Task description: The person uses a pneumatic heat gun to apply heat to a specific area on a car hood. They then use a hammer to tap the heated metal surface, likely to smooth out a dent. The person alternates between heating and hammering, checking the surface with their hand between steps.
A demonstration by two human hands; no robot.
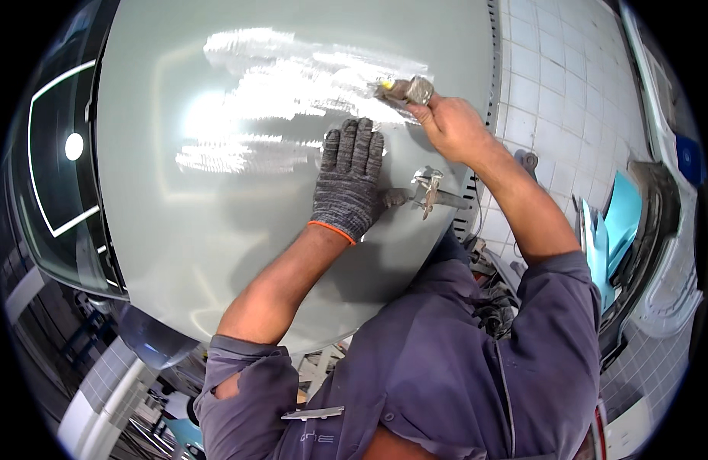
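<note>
Jutting from right grip (pixel 452 128): hammer (pixel 417 90)

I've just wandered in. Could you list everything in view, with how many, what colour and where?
Car panel: one, grey-green, centre
Scuffed patches: several, silvery white, upper panel
Held tool: one, brownish grey, right hand
Lying tool: one, metal and dark grey, panel's right side
Car window: one, dark, left
Floor tiles: many, white, right
Turquoise pieces: at least two, right
Clutter: too blurred to count, mixed, lower left
Work clothes: purplish grey, bottom
Glove: one, dark grey, orange cuff, left hand
Hands: left gloved, flat on panel; right bare, gripping tool
</note>
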